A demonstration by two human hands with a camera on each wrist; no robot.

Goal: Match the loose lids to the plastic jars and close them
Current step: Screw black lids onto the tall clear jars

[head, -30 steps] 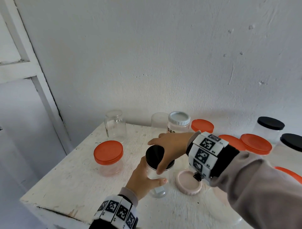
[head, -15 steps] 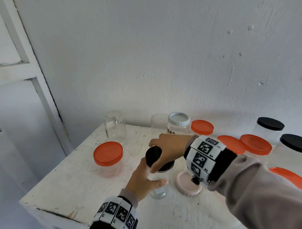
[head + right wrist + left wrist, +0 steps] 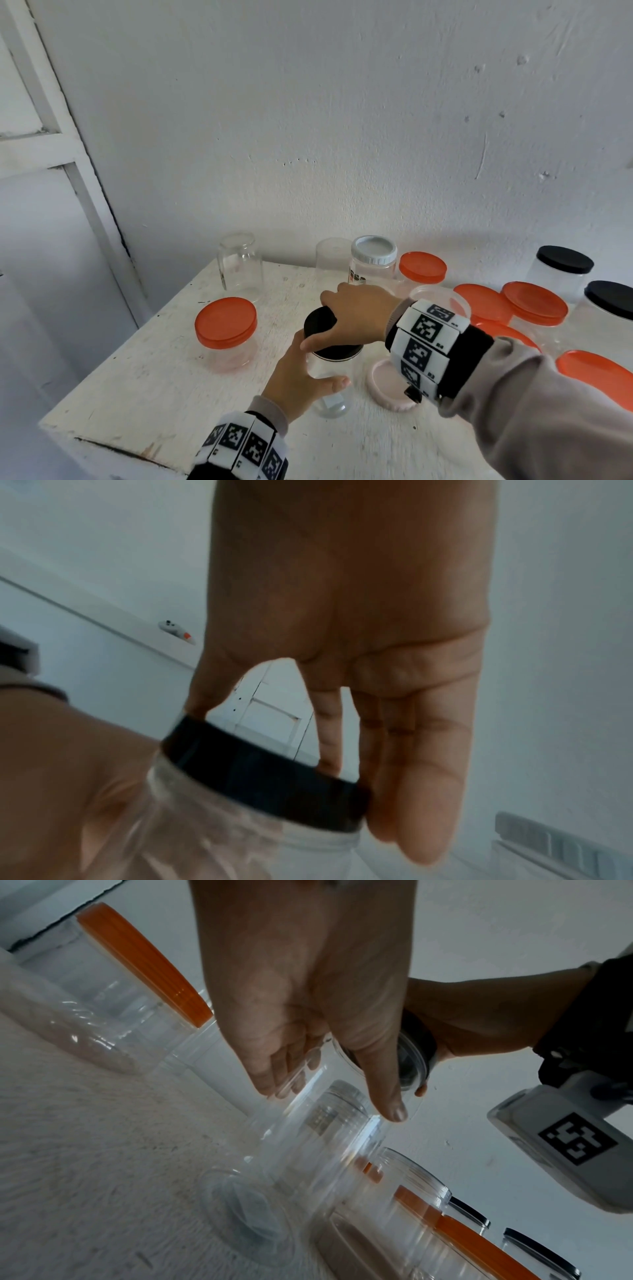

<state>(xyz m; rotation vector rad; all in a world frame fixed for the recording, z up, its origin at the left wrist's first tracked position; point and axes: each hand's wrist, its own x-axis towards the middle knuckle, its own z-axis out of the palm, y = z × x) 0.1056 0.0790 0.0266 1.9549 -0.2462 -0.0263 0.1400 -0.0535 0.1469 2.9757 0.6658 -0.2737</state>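
From the head view I see my left hand (image 3: 301, 380) wrapped round the body of a clear jar (image 3: 334, 383) that stands upright near the front of the white bench (image 3: 144, 387), thumb across its near side; that grip is closed on the jar. My right hand (image 3: 356, 318) comes in from the right and sits over the black lid (image 3: 322, 325) on that jar's mouth, fingers curled down its rim, so this grip is closed on the lid. A pink lid (image 3: 385, 383) lies flat just right of the jar, an orange-lidded jar (image 3: 226, 329) stands to its left, and a white-lidded jar (image 3: 373, 260) stands behind near the wall. Further right are more orange lids and two black-lidded jars. In the left wrist view, the left hand (image 3: 308, 1001) has its fingers (image 3: 274, 1074) behind the clear jar (image 3: 318, 1150) and its thumb in front, with the right hand (image 3: 479, 1015) cupping the black lid (image 3: 411, 1064) at the top. In the right wrist view, the right hand (image 3: 359, 615) pinches the black lid (image 3: 267, 775) between thumb and fingers (image 3: 411, 791); the clear jar (image 3: 212, 831) hangs below it, blurred, with the left hand (image 3: 68, 764) against its side.
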